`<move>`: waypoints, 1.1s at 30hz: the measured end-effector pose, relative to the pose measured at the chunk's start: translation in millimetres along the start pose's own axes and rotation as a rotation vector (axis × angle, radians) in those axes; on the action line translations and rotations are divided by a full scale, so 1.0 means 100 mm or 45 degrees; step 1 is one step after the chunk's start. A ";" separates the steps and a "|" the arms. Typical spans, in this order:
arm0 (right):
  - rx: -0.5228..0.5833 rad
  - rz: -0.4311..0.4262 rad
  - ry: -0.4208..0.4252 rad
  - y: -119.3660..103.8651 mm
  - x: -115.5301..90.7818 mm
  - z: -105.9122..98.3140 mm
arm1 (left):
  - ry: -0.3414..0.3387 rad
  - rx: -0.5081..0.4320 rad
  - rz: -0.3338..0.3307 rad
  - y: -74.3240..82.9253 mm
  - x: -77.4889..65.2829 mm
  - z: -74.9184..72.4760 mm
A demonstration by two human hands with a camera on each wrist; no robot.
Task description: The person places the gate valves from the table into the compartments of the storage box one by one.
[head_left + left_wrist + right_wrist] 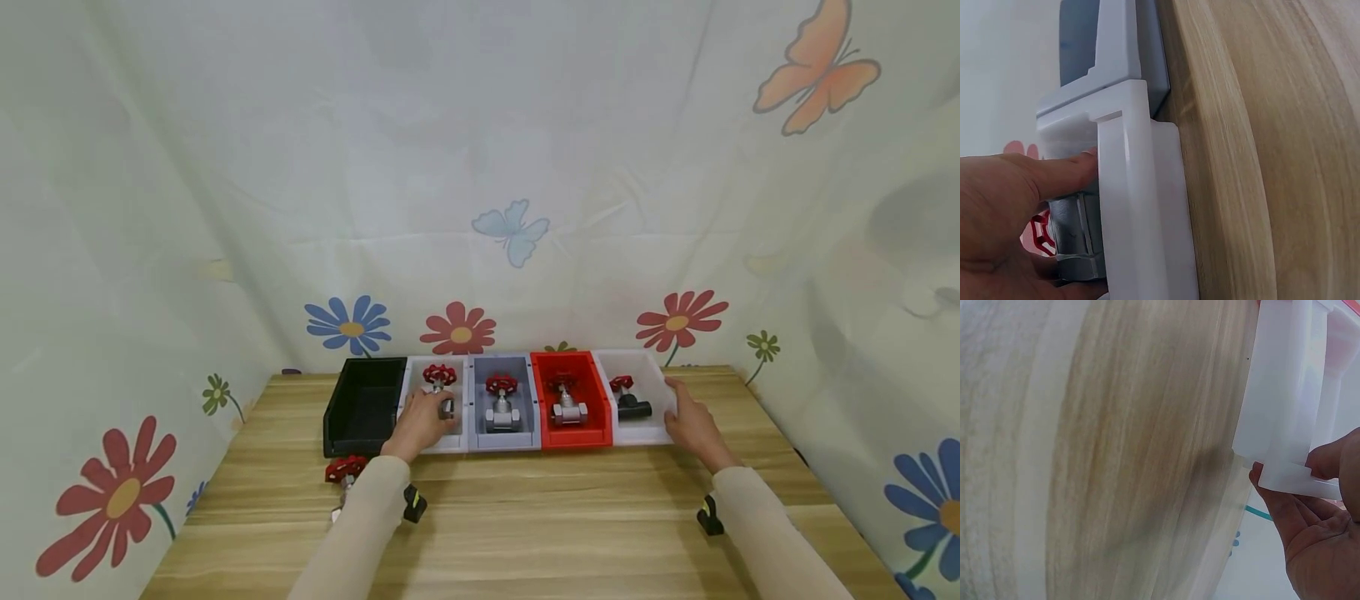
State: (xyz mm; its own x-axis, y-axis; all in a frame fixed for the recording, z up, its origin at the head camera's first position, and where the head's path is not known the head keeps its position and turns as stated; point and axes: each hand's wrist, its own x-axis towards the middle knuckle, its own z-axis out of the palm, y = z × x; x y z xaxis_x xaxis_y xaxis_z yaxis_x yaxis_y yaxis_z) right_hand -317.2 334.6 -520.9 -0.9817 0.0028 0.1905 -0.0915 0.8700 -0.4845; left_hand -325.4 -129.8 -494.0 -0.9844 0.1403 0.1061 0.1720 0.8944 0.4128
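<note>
My left hand (422, 423) reaches into the white bin (452, 445) second from the left. Its thumb and fingers grip the grey metal body of a gate valve (1072, 231), whose red handwheel (439, 374) stands above the hand. Part of the valve is hidden behind the fingers and the bin's front wall. At the far right end of the row, my right hand (697, 427) pinches the side wall of another white bin (1285, 425), thumb inside and fingers outside. Inside that bin lies a dark valve (633, 407) with a small red handwheel.
Between the white bins stand a grey-blue bin (504, 440) and a red bin (577, 438), each holding a red-wheeled metal valve. A black bin (330, 429) forms the left end. Another valve (346, 471) lies on the wooden table (555, 525), partly behind my left sleeve. A patterned curtain hangs behind.
</note>
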 end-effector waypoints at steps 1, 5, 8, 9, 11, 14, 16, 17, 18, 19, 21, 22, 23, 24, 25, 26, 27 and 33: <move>0.001 0.004 -0.003 -0.01 0.00 0.00 | -0.005 0.013 0.010 0.00 0.01 0.00; 0.002 0.013 -0.003 -0.03 -0.01 -0.01 | -0.015 0.045 0.046 -0.01 0.04 0.03; 0.003 0.009 0.000 -0.04 0.00 -0.01 | -0.034 0.052 0.055 -0.01 0.07 0.06; 0.005 0.006 -0.001 -0.04 0.00 -0.02 | -0.042 0.057 0.058 -0.02 0.08 0.06; 0.006 -0.005 0.004 -0.04 -0.01 -0.02 | -0.065 0.054 0.049 -0.02 0.09 0.08; 0.008 -0.023 0.012 -0.03 -0.01 -0.02 | -0.091 0.059 0.033 -0.02 0.10 0.10; 0.008 -0.030 0.017 -0.04 -0.01 -0.03 | -0.100 0.063 0.021 -0.03 0.12 0.11; 0.009 -0.031 0.017 -0.04 -0.01 -0.03 | -0.102 0.071 0.023 -0.03 0.12 0.12; 0.010 -0.030 0.017 -0.04 -0.01 -0.03 | -0.102 0.077 0.024 -0.03 0.13 0.13; 0.009 -0.030 0.018 -0.04 -0.02 -0.03 | -0.101 0.083 0.026 -0.04 0.14 0.13; 0.010 -0.025 0.018 -0.05 -0.02 -0.03 | -0.104 0.090 0.022 -0.04 0.15 0.14; 0.011 -0.023 0.019 -0.05 -0.02 -0.03 | -0.105 0.093 0.023 -0.04 0.16 0.14; 0.012 -0.020 0.021 -0.05 -0.02 -0.03 | -0.105 0.094 0.023 -0.04 0.16 0.14; 0.013 -0.019 0.024 -0.05 -0.02 -0.04 | -0.105 0.093 0.020 -0.03 0.16 0.14; 0.013 -0.017 0.025 -0.05 -0.01 -0.04 | -0.105 0.092 0.018 -0.03 0.17 0.14; 0.015 -0.015 0.028 -0.05 -0.01 -0.04 | -0.106 0.087 0.015 -0.02 0.17 0.14; 0.017 -0.015 0.027 -0.04 -0.01 -0.04 | -0.108 0.085 0.012 -0.02 0.17 0.13; 0.019 0.015 -0.008 -0.05 -0.01 -0.04 | -0.122 0.116 0.027 -0.01 0.17 0.13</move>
State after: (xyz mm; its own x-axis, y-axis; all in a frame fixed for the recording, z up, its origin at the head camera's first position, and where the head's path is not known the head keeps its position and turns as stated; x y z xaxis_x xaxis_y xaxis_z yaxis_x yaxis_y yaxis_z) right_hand -315.6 332.4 -515.7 -0.9838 0.0099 0.1791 -0.0822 0.8626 -0.4992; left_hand -342.6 -123.0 -504.8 -0.9804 0.1955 0.0250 0.1928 0.9252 0.3270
